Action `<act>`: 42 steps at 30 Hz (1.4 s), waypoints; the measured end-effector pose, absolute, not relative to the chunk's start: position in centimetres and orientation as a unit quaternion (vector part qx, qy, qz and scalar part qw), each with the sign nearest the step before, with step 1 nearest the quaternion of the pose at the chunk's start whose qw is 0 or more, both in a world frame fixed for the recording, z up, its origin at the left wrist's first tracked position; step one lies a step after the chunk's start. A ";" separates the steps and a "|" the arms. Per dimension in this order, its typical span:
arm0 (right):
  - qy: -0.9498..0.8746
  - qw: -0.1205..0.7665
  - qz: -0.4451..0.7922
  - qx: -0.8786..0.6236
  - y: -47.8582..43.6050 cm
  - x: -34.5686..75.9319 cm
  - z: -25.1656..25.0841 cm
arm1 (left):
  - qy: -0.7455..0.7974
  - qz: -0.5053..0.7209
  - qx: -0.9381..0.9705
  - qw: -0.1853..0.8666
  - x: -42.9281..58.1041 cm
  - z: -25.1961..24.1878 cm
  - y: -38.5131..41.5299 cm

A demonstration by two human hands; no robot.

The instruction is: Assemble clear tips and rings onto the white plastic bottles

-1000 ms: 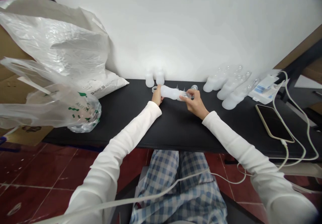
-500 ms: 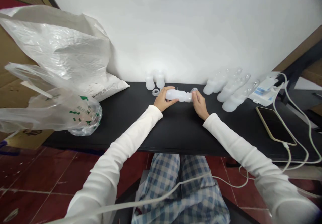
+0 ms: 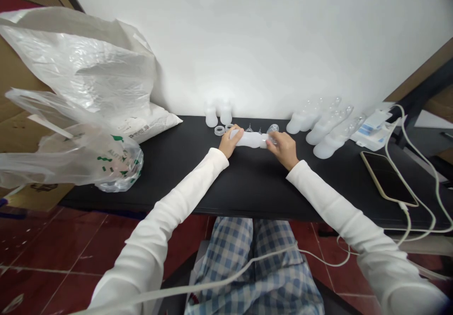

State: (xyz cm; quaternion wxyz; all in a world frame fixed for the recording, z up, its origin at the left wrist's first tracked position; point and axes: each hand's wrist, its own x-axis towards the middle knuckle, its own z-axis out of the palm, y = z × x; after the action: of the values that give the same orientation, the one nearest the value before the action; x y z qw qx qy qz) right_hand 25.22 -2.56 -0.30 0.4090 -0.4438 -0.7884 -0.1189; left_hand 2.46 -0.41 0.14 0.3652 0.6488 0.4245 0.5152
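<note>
1. Large clear plastic bag (image 3: 78, 65): far left, crumpled, standing higher than the counter (image 3: 247, 187).
2. Smaller plastic bag with green print (image 3: 106, 159): at the counter's left front edge, partly overhanging it, clear items inside too blurred to name.
3. White printed packet (image 3: 150, 122): flat on the counter at the wall, just beside item 1.
4. Two small white bottles (image 3: 218, 115): upright, side by side, against the wall.
5. Plastic ring (image 3: 219, 130): flat on the counter, in front of item 4 and just left of the left grip.
6. Left grip (image 3: 230, 143): white sleeve, fingers curled closed round the base end of the translucent bottle.
7. Translucent bottle (image 3: 252, 139): lying crosswise, left to right, low over the middle of the counter near the wall, held at both ends. Whether it touches the surface cannot be told.
8. Small clear pieces (image 3: 272, 128): on the counter just behind item 7.
9. Right grip (image 3: 285, 149): white sleeve, fingers closed over the neck end of item 7. The part under the fingers is hidden.
10. Row of finished bottles (image 3: 323, 127): lying side by side, necks towards the wall, right of the right grip and apart from it.
11. White box (image 3: 370, 128): beside the row.
12. Phone (image 3: 388, 178): face up, dark screen, white cable (image 3: 406, 211) plugged in, near the right front edge.
</note>
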 end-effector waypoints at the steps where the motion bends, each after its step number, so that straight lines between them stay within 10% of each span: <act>1: -0.799 0.401 -0.125 -0.430 -2.6 25.3 -0.3 | 0.422 0.511 0.621 0.418 2.5 0.3 -0.5; 9: -0.852 0.375 -0.084 -0.354 -2.9 24.4 0.1 | 0.455 0.506 0.478 0.555 2.1 1.1 -0.2; 42: -0.857 0.352 -0.088 -0.365 -2.3 24.4 -0.8 | 0.494 0.521 0.458 0.525 1.6 0.2 1.1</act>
State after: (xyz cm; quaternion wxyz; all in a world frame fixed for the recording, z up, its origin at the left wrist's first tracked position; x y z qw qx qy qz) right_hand 24.42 -2.35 -0.77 0.3519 -0.3652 -0.8573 -0.0878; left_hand 1.63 1.08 0.15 0.5250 0.4577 0.4939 0.5205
